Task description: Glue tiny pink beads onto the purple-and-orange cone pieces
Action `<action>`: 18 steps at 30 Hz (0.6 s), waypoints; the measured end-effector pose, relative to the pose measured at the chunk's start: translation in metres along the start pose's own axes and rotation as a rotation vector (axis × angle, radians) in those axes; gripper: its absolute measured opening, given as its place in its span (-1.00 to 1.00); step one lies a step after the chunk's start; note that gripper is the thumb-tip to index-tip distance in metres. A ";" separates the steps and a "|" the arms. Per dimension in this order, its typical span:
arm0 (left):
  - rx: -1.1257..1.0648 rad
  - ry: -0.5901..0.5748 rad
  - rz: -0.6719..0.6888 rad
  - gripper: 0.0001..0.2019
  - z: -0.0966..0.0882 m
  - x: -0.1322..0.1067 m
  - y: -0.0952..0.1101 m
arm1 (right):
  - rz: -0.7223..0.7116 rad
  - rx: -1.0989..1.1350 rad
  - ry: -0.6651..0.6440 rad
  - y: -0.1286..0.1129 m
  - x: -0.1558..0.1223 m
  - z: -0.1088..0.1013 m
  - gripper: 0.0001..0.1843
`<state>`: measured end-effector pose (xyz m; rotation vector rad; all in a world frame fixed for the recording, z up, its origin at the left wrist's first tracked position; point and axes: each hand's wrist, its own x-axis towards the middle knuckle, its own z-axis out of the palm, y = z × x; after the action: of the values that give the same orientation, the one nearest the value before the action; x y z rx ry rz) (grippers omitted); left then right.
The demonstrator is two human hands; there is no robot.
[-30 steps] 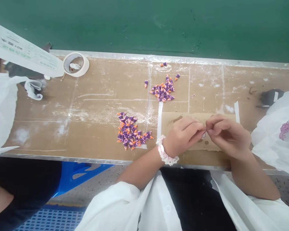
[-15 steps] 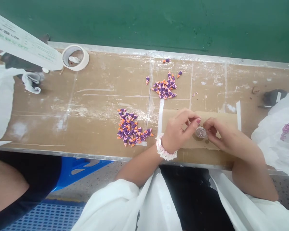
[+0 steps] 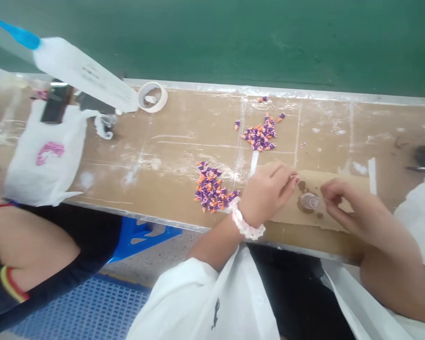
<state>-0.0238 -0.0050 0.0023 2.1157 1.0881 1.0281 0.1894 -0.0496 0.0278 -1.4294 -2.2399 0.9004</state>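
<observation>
My left hand [image 3: 267, 193] rests at the near edge of a brown cardboard sheet [image 3: 304, 175], its fingertips pinched together. Anything held there is too small to tell. A small clear glass bottle [image 3: 309, 201] stands on the sheet between my hands, among dark stains. My right hand [image 3: 347, 208] lies just right of the bottle, fingers loosely apart and holding nothing. Two heaps of small purple-and-orange pieces lie to the left: one [image 3: 210, 189] near my left wrist, the other [image 3: 260, 137] farther back.
The bench is a scuffed, white-streaked board [image 3: 184, 151] with a metal edge, against a green wall. A tape roll [image 3: 152, 97], a white plastic bag [image 3: 46, 156] and a co-worker's arm [image 3: 21, 245] are at left. A blue stool [image 3: 138, 238] stands below.
The whole view has swung, so the bench sits farther right. My hands have parted, and my right hand has drawn back from the bottle, leaving it uncovered. A co-worker's arm shows more at left.
</observation>
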 end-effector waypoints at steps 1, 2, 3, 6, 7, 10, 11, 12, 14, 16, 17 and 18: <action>0.165 -0.088 -0.009 -0.88 -0.006 -0.001 0.000 | -0.015 0.025 0.055 0.001 -0.002 0.000 -0.90; 0.339 -0.190 -0.034 -0.89 -0.014 -0.003 -0.001 | -0.033 0.042 0.093 0.003 -0.003 0.000 -0.89; 0.500 -0.293 -0.076 -0.90 -0.022 -0.005 -0.004 | -0.048 0.054 0.123 0.004 -0.005 0.001 -0.88; 0.800 -0.443 -0.289 -0.95 -0.050 -0.015 -0.019 | -0.082 0.056 0.177 0.007 -0.007 0.005 -0.88; 0.858 -0.419 -0.367 -0.96 -0.060 -0.019 -0.026 | -0.092 0.053 0.189 0.007 -0.007 0.006 -0.88; 0.937 -0.283 -0.517 -0.95 -0.085 -0.030 -0.049 | -0.123 0.058 0.198 0.007 -0.006 0.009 -0.87; 0.942 -0.260 -0.544 -0.94 -0.090 -0.033 -0.055 | -0.134 0.064 0.194 0.006 -0.006 0.009 -0.86; 0.942 -0.257 -0.558 -0.94 -0.094 -0.035 -0.059 | -0.143 0.070 0.191 0.005 -0.006 0.009 -0.86; 0.938 -0.274 -0.567 -0.93 -0.095 -0.039 -0.064 | -0.154 0.078 0.192 0.003 -0.006 0.008 -0.85; 0.934 -0.284 -0.549 -0.94 -0.093 -0.042 -0.066 | -0.158 0.081 0.199 0.002 -0.006 0.006 -0.85; 0.928 -0.282 -0.528 -0.94 -0.091 -0.043 -0.066 | -0.160 0.082 0.204 0.001 -0.006 0.006 -0.85; 0.921 -0.281 -0.502 -0.94 -0.089 -0.043 -0.067 | -0.166 0.083 0.208 0.000 -0.006 0.006 -0.85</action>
<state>-0.1418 0.0043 -0.0135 2.2954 2.0446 -0.0618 0.1885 -0.0565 0.0234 -1.2199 -2.1043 0.7454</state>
